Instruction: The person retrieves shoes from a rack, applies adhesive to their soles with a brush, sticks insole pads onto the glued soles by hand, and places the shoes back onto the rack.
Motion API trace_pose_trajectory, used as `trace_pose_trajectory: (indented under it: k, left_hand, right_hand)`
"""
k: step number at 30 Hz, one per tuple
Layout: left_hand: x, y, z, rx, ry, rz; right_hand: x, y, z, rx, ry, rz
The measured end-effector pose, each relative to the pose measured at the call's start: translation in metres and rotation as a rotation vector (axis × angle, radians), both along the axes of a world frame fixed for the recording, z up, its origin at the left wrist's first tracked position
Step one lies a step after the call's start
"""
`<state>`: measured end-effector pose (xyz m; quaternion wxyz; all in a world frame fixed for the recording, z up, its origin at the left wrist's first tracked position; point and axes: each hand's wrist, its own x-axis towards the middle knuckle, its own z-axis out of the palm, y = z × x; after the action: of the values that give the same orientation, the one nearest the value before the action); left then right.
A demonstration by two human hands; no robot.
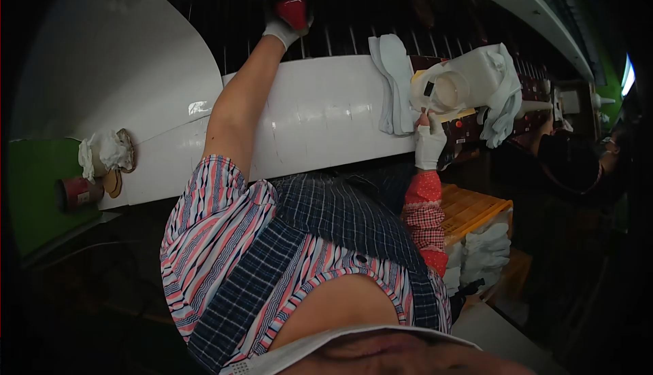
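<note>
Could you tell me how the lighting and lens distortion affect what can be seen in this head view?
Head view: fisheye lens bends the white panel into an arc; corners fall off to black; a glare patch sits on the panel's left part; the left hand on a red object is fairly sharp; the right hand below the white jug is evenly lit.

Whites, reds and checks along the work surface

White gloved hand (284, 29) grips a red object (293, 12); white jug (457, 81), white cloth (393, 82), white surface (320, 113); striped red-blue shirt (218, 239), navy check apron (340, 215), orange crate (473, 208), red tin (77, 192).
</note>
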<state>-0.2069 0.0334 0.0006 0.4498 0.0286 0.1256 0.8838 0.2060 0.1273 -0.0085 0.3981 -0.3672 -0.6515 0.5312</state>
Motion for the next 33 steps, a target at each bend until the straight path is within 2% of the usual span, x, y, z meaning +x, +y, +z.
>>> trace_pose_trajectory:
  k: [1,3,5,7,8,13,14,15,17,18,19,21,23,24,26,27,28,30,31,33]
  left_hand:
    - [0.010,-0.003,0.007,0.008,0.001,-0.016]
    - [0.034,-0.011,0.016,-0.193,-0.161,0.047]
    - [0.056,-0.026,0.023,-0.282,-0.231,-0.040]
    - [0.069,-0.045,0.024,-0.246,-0.346,-0.194]
    - [0.080,-0.050,0.036,-0.291,-0.321,-0.151]
    - [0.045,-0.038,0.031,-0.366,-0.328,-0.071]
    - [-0.005,-0.024,-0.025,-0.273,-0.286,-0.057]
    - [-0.004,-0.015,-0.020,-0.277,-0.286,-0.072]
    - [0.001,-0.005,-0.003,-0.265,-0.356,0.353]
    - [-0.002,-0.004,-0.003,-0.162,-0.341,0.354]
    - [0.009,-0.005,0.007,-0.164,-0.339,0.347]
    - [0.037,-0.014,0.024,-0.066,-0.242,0.244]
    - [0.061,-0.020,0.036,-0.184,-0.352,0.017]
    - [0.071,-0.014,0.032,-0.306,-0.116,0.046]
    - [0.098,-0.012,0.054,-0.462,0.421,0.020]
    - [0.101,-0.005,0.061,-0.520,0.552,0.019]
    - [0.097,0.004,0.063,-0.521,0.553,0.030]
    - [0.084,0.032,0.066,-0.708,0.959,-0.055]
    - [0.078,0.044,0.067,-0.705,0.960,-0.045]
    - [0.067,0.075,0.063,-0.822,1.626,0.009]
  right_hand:
    - [-0.001,-0.003,0.003,-0.014,0.005,0.016]
    - [-0.001,-0.006,0.007,0.000,0.066,-0.008]
    - [0.003,-0.005,0.010,-0.054,0.021,0.031]
    - [0.003,-0.006,0.012,-0.042,0.026,-0.015]
    - [0.004,-0.006,0.013,-0.063,0.033,0.013]
    - [0.001,-0.006,0.014,0.016,0.021,0.028]
    - [0.001,-0.004,0.013,0.068,-0.022,0.017]
    - [0.001,-0.004,0.012,0.067,-0.024,0.002]
    - [0.001,-0.004,0.008,0.100,-0.028,0.040]
    - [0.000,-0.005,0.008,0.156,-0.030,0.038]
    - [0.002,-0.005,0.008,0.155,-0.030,0.031]
    - [0.001,-0.005,0.004,0.136,-0.052,0.033]
    - [0.002,-0.005,0.005,0.122,-0.031,0.044]
    - [0.002,-0.005,0.006,0.116,-0.018,0.050]
    - [0.002,-0.008,0.015,0.032,-0.014,0.072]
    - [0.001,-0.011,0.020,-0.048,-0.016,0.082]
    - [-0.001,-0.015,0.025,-0.046,-0.013,0.092]
    - [-0.002,-0.021,0.032,-0.107,-0.026,0.053]
    - [-0.002,-0.022,0.030,-0.100,-0.023,0.060]
    - [-0.003,-0.020,0.017,0.022,0.044,0.050]
